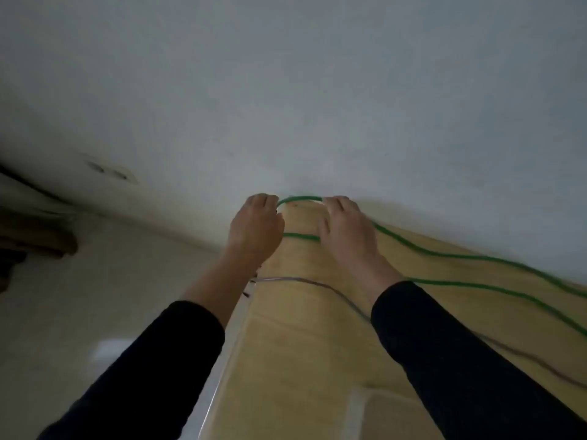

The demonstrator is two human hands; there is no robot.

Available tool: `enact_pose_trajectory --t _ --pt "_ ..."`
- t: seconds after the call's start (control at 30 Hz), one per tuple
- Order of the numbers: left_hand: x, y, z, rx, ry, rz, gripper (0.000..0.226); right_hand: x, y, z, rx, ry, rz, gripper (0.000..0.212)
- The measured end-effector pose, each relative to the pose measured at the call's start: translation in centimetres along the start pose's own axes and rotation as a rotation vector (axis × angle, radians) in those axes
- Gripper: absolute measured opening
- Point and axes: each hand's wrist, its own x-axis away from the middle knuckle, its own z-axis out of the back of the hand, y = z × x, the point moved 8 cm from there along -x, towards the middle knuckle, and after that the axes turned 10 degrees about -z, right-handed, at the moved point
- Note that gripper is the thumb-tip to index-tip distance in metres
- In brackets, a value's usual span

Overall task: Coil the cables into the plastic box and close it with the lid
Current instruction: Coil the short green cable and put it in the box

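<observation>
Spanning the frame's upper half, a pale wall (286,90) backs a wooden table (301,344). Green cable (460,257) trails off right in two strands along the table. Left hand (255,228) and right hand (346,231) each have fingers curled closed on its far loop. Grey cable (295,280) crosses nearer (thin, blurred). Box corner (359,404) at the bottom edge, apparently clear plastic.

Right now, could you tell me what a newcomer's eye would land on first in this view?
The bright green cable, looped between the left hand and right hand at the far end of the wooden table. Nearer, a thin grey cable crosses the tabletop.
</observation>
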Motion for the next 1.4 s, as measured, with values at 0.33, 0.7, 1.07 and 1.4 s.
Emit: enact_pose_trajectory --t 0.33,0.7,1.07,1.4 --pt "-4.9 -1.8 -5.3 0.067 0.016 -0.117 0.032 -3.5 -0.3 -4.5 0.027 0.103 0.055 0.032" --pt "-4.6 0.4 -1.9 0.194 0.235 -0.292 0.011 -3.6 -1.0 -1.2 -0.059 0.211 0.069 0.009" --pt "-2.8 9.8 6.3 0.601 0.281 -0.292 0.018 1.0 2.5 13.8 -0.286 0.365 0.108 0.029" --pt "1.5 22.5 11.5 1.347 0.349 -0.046 0.033 9.6 9.4 27.5 -0.487 0.464 0.211 0.029"
